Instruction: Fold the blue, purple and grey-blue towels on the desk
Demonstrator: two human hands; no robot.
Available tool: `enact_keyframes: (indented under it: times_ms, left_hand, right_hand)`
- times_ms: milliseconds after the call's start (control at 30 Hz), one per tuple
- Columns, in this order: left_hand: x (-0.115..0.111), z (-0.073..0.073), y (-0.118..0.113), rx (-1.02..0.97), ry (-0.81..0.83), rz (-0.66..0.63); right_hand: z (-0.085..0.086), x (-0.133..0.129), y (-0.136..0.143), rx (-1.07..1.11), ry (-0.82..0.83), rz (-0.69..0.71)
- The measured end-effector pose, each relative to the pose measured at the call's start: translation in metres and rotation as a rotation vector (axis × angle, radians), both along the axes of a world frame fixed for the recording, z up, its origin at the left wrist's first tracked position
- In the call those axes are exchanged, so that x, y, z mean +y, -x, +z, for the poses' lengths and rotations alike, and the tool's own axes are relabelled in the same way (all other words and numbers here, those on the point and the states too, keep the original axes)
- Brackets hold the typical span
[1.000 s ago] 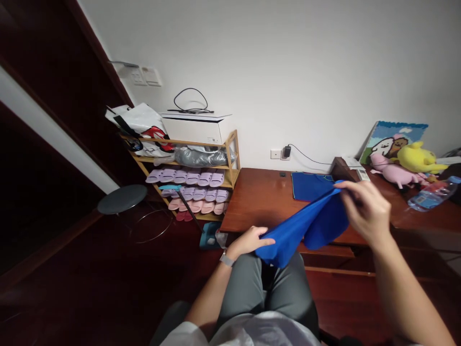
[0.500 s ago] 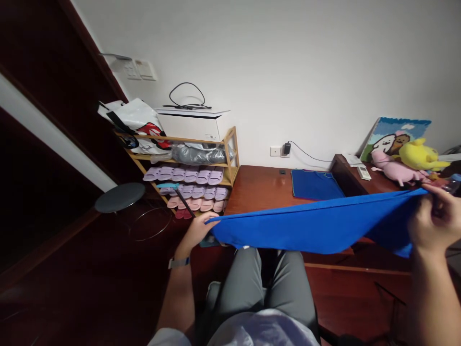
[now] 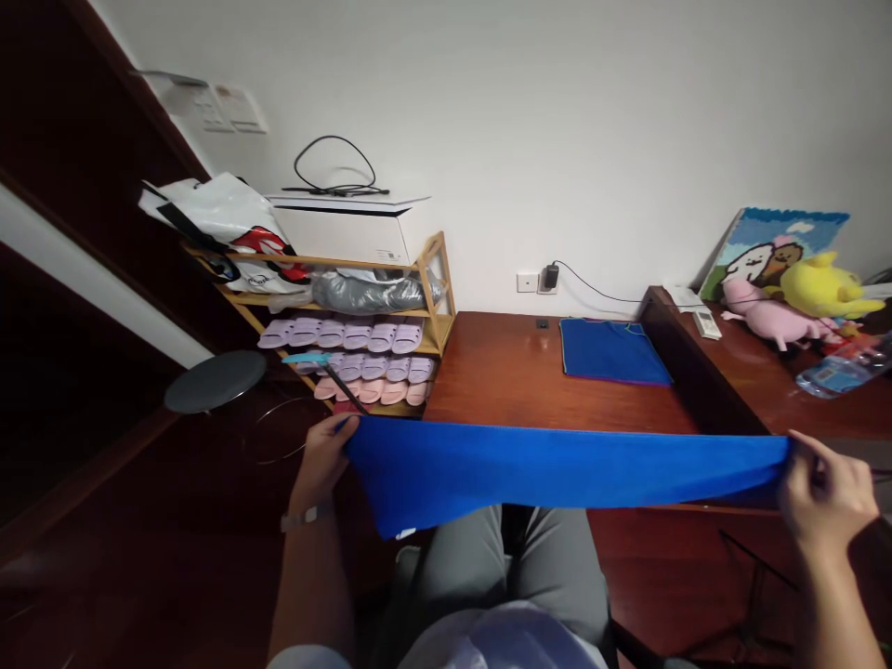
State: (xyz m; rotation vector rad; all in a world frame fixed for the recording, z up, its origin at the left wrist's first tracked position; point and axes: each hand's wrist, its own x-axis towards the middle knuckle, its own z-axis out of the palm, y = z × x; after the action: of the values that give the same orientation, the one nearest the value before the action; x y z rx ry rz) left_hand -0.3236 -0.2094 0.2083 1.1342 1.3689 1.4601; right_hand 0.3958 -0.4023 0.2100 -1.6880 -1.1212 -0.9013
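Since the earlier frame, the left hand [image 3: 326, 455] is reaching further left, the right hand [image 3: 826, 488] is sitting lower, and the upper edge of the blue cloth [image 3: 557, 465] is running straighter. Each hand is pinching one upper corner, thumb closed against fingers with only fabric between. The cloth is hanging in front of the desk [image 3: 494, 372], above the knees, and its left end is drooping lower than its right. For doing this well, I am thinking that both hands should be pulling evenly, at the same height, so that no fold is forming. Another blue cloth [image 3: 613, 353] is lying flat on the desk, toward its back. To the left of the desk, a wooden rack [image 3: 438, 336] is holding rows of slippers [image 3: 355, 332] and, above them, a grey plastic-wrapped bundle [image 3: 369, 293]. Also left of the desk, a white bag [image 3: 229, 209] and a white box [image 3: 341, 232] are hiding their contents. At the desk's right, a clear bottle [image 3: 840, 372] is lying; whether it is containing liquid, I cannot tell.
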Motion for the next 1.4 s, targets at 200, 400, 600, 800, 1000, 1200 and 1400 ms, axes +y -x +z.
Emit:
enact_keyframes:
  times_ms: [200, 400, 600, 800, 1000, 1200, 1400]
  left_hand:
    - [0.093, -0.02, -0.051, 0.34, -0.092, -0.036]
    - [0.197, -0.064, -0.102, 0.51, -0.029, 0.039]
    - [0.216, -0.123, -0.158, 0.683, -0.073, 0.139]
    - [0.159, -0.19, -0.159, 1.039, -0.109, -0.196]
    - [0.162, -0.201, -0.147, 1.095, -0.055, -0.23]
    - [0.159, -0.19, -0.142, 0.787, -0.065, -0.202]
    - [0.167, -0.162, -0.185, -0.258, 0.072, -0.211]
  right_hand:
    - [-0.02, 0.079, -0.002, 0.168, 0.087, 0.062]
    - [-0.07, 0.206, -0.013, 0.47, 0.268, 0.17]
    - [-0.136, 0.273, 0.046, 0.606, 0.36, 0.017]
    - [-0.216, 0.222, 0.104, 0.273, 0.848, 0.296]
    - [-0.231, 0.205, 0.104, 0.249, 0.984, 0.233]
    - [-0.226, 0.207, 0.101, 0.478, 0.9, 0.305]
    - [-0.197, 0.26, 0.175, 1.384, 0.313, 0.796]
